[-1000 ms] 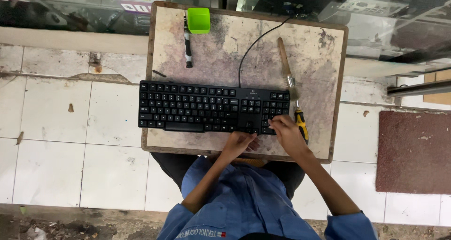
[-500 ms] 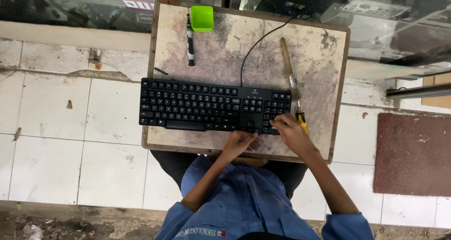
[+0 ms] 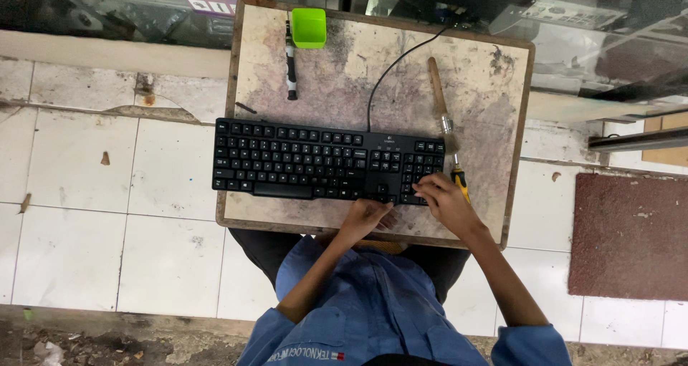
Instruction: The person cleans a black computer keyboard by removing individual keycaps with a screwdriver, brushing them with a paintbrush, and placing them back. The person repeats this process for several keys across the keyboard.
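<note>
Black keyboard (image 3: 326,160) lies across your worn wooden board (image 3: 502,108), both hands at its right end.

Your right hand (image 3: 443,203) rests its fingers on the number-pad corner, loosely curled and grasping nothing that shows; your left hand (image 3: 367,215) sits at the near edge just below the keys, fingers bent, and you cannot tell whether it grips anything. A yellow-handled tool (image 3: 461,182) lies just beside your right hand, touching the tip of a wooden-handled brush (image 3: 441,104). The keyboard's cable (image 3: 390,69) runs toward the far edge. A green cup (image 3: 309,27) and a dark pen-like tool (image 3: 291,69) sit far left, well apart.
</note>
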